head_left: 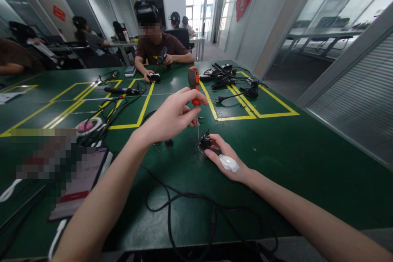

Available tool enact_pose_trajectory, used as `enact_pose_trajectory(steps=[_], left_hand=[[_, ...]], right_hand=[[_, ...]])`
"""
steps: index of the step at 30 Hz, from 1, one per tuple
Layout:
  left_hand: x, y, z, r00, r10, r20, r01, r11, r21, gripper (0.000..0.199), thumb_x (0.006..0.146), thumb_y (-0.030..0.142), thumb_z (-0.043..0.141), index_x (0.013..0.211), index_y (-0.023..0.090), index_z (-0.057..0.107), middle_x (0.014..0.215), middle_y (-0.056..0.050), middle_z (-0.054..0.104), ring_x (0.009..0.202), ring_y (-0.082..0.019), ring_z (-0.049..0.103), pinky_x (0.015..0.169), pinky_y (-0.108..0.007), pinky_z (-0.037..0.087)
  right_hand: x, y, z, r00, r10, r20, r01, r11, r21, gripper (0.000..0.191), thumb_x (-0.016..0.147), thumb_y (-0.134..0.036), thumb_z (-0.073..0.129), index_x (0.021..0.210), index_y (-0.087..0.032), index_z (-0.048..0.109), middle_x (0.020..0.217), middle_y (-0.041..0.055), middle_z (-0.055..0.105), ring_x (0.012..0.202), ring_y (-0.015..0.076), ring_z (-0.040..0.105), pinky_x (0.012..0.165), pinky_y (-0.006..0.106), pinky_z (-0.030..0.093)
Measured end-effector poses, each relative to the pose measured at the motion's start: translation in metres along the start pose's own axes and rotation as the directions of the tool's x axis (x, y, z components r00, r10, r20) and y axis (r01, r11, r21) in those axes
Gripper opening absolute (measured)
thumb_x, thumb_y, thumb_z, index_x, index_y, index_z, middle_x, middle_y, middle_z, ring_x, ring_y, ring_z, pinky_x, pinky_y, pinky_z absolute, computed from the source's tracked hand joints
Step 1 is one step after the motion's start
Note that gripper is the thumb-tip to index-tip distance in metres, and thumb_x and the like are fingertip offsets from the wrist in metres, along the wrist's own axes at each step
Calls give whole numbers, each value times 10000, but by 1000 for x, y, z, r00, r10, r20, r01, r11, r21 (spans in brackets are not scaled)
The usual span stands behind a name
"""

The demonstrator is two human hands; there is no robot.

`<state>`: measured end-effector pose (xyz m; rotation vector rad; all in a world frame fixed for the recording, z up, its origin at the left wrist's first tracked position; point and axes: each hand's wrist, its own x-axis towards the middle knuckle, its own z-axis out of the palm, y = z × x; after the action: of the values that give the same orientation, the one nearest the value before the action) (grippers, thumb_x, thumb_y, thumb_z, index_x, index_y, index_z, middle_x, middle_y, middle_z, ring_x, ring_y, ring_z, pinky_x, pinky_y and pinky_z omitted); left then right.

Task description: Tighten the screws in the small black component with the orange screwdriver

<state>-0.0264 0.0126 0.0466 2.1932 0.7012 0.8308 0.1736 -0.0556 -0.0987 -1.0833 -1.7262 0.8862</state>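
Observation:
My left hand [175, 114] pinches an orange-and-grey screwdriver [193, 77] low on its handle, with the handle's top sticking up past the fingers. The thin shaft runs down to the edge of a small black cone-shaped part [205, 142] with a narrow tip on top. Whether the blade sits in a screw is too small to tell. My right hand [227, 159], with a white patch at the thumb's base, grips this part from its right side at the tabletop. Just left of it lies a small dark round piece [169, 143], and a second one is partly behind my left wrist.
Black cables [184, 194] loop across the front of the green table [285, 155]. A phone [81, 184] lies at the left. Black adapters and cords [224, 75] are piled at the back right. A co-worker [162, 49] opposite holds a power driver [161, 55].

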Motion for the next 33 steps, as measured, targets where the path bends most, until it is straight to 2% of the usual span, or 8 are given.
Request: enact_pose_trajectory(steps=[6,18,27,33], left_hand=[[1,-2,4,999,41,-24,-40,998,42,106,951,154,552,1051,176,579,1106,-36,526,697,-58,702,604,-155,620],[-1,-1,3,996,84,29,-87,990,113,177,863,64,624,1015,155,620,1116,-38,543,769,-55,684,641,-145,606],[-1,3,3,991,114,72,-124,980,155,163,861,36,610,966,159,596,1093,-27,519,777,-47,653,614,-121,563],[-1,4,4,988,129,89,-143,974,176,165,870,31,587,968,163,582,1092,-28,517,753,-45,637,628,-146,560]], right_hand=[[0,4,1,1000,-22,0,22,1000,4,319,959,-307,613,1267,-239,568,1217,92,716,1044,264,729,953,463,615],[0,4,2,999,-31,-10,31,1000,5,319,956,-314,607,1264,-243,564,1208,92,716,1031,267,726,938,466,616],[0,2,1,1000,-28,-9,28,1000,-2,317,968,-332,602,1270,-241,567,1221,89,712,1040,257,726,949,458,615],[0,1,0,1000,-18,2,18,1000,3,312,974,-337,602,1270,-243,568,1228,87,711,1044,254,725,952,450,615]])
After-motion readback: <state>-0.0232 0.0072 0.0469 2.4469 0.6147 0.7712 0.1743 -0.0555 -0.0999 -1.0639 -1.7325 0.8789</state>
